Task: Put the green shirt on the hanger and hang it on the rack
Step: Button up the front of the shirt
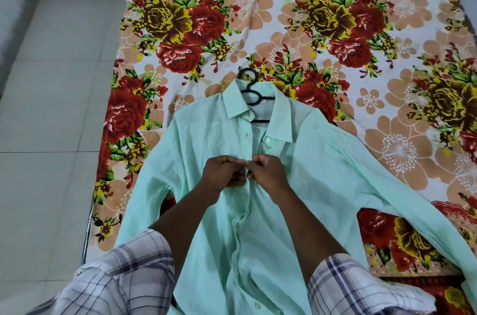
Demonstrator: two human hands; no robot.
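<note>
Tiled floor [51, 113] at L. Floral bed [258, 17] carries green shirt [322, 175], laid flat, front up. Black hanger [254, 103] sits inside shirt; hook protrudes past collar. Shirt long axis runs near-to-far: collar at far end, hem toward person. Left hand [223, 172] & right hand [269, 172] meet at mid placket, knuckles up, fingers curled, each pinching a front edge.

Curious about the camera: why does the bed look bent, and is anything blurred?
Head view: the wide-angle lens bows the bed edges; light is soft, no glare, faint shadow under the left hand and right hand on the green shirt; the floor at top left is smeared.
</note>
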